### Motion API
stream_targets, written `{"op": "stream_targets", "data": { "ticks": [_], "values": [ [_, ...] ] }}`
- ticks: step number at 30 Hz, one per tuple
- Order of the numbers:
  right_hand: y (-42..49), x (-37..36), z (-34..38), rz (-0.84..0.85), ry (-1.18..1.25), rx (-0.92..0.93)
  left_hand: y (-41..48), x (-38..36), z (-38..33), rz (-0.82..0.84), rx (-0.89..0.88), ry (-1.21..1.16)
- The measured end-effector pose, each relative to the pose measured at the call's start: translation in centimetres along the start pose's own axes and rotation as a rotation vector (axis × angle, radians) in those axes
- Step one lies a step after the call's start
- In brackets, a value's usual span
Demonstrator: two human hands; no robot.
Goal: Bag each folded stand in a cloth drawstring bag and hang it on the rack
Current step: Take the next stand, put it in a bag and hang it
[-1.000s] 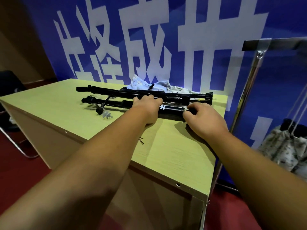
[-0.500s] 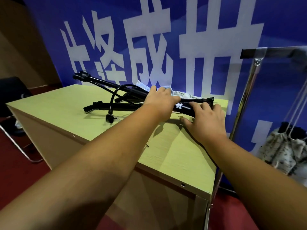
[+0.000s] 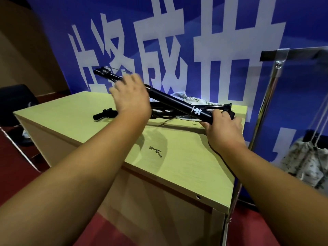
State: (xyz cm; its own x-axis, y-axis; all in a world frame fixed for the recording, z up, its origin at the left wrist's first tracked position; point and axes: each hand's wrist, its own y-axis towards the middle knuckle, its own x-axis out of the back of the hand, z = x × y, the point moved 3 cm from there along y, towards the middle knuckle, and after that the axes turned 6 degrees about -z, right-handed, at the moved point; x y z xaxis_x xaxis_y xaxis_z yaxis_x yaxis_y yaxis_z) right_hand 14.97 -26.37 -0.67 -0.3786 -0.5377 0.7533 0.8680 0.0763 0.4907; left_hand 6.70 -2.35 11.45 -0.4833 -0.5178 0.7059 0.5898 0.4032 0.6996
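Observation:
A black folded stand with a white logo is tilted, its far left end raised above the yellow-green table. My right hand grips its lower right end. My left hand is blurred, with fingers spread, in front of the stand's upper part; whether it touches the stand I cannot tell. A second black stand lies flat on the table behind it. A pale patterned cloth bag lies crumpled at the table's back edge.
Two small metal pins lie on the table near the front. A chrome rack stands to the right, with a filled patterned drawstring bag hanging from it. A blue banner covers the wall. A dark chair is at left.
The logo-marked stand has been lifted at its left end and now slopes up to the left. My left hand moved up and left along it; my right hand closed on its right end.

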Motion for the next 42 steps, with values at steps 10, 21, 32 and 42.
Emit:
{"op": "stream_targets", "data": {
  "ticks": [10,21,32,42],
  "values": [
    [-0.2,0.1,0.3,0.043,-0.017,0.016,1.2,-2.5,1.0,0.384,0.237,-0.872],
    [-0.1,0.0,0.6,0.099,-0.009,0.085,4.4,-0.6,-3.1,0.699,0.648,-2.118],
    [0.2,-0.1,0.5,0.114,0.085,0.056,8.9,-4.9,-2.4,0.163,0.099,-0.376],
    [0.1,0.0,0.5,0.131,0.089,0.054,7.1,-5.8,0.6,0.234,0.12,-0.655]
  ]
}}
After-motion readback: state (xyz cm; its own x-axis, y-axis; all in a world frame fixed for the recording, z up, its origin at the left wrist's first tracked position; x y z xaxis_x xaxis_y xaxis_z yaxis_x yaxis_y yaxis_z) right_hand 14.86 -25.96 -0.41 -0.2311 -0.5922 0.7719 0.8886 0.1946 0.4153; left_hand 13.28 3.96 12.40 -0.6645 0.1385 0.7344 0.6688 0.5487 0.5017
